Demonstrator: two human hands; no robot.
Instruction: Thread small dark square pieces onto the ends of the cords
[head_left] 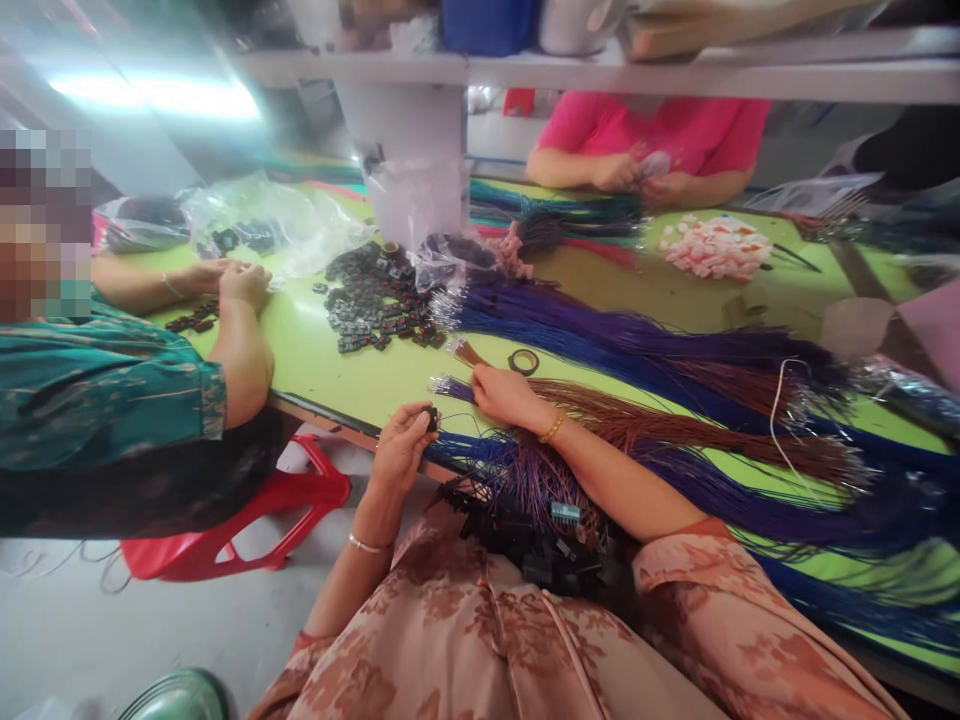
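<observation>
Near the table's front edge, my left hand [401, 445] pinches a small black connector [430, 418] between thumb and fingers. To its right, my right hand [510, 395] is closed at the tips of the brown wires [660, 420]; blue wires [452, 388] end just beside it. A heap of black connectors [375, 300] sits beyond my hands. In my lap lie several black connectors with wires [532, 550], with a grey-blue connector [565, 513] among them.
Long bundles of dark blue wires [570, 320] cross the green table [307, 350]. A tape roll [523, 362] lies behind my right hand. Pink-white parts [716, 248] are piled farther back. One person sits at left by a red stool [300, 510], another across the table.
</observation>
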